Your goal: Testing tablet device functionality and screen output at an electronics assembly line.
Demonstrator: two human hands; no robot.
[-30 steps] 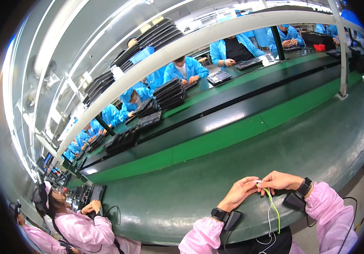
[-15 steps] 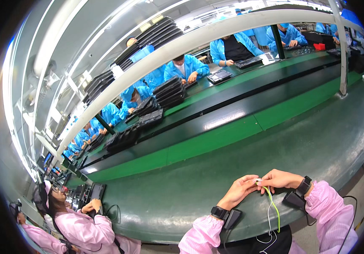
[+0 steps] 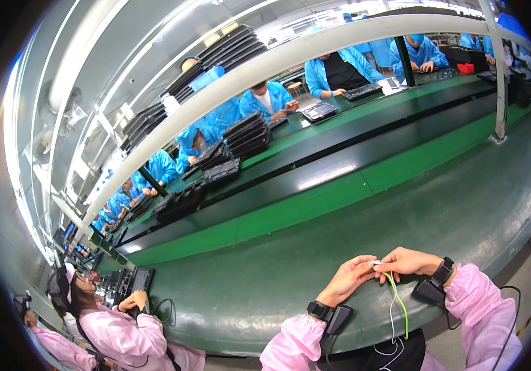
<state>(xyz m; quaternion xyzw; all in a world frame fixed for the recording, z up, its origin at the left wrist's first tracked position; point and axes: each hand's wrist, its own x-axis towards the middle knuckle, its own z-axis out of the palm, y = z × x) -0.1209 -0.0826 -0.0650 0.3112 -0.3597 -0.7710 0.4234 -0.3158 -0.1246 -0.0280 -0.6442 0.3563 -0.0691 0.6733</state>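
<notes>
Both my hands together above the near edge of the smooth dark-green worktop (image 3: 240, 297), fingertips meeting. Left hand (image 3: 349, 278) comes in from the left, right hand (image 3: 405, 262) from the right, each pinching at a small pale white piece (image 3: 376, 264) caught between the tips; its shape is too covered to tell. From this pinch hang two strands: a bright yellow-green flexible cord (image 3: 405, 312) and a thin white cord (image 3: 392, 312). Their long axis runs from my fingertips back toward my body, yellow-green bowing out to the right, white falling straighter, then looping loosely over the dark cloth (image 3: 364, 353) below my hands. Both strands drop out beneath my right fingers, so the right hand sits nearer the hanging length; the upper ends lie about equally near both. Fingertips closed and touching, none released; which strand each hand bears on, I cannot tell.
</notes>
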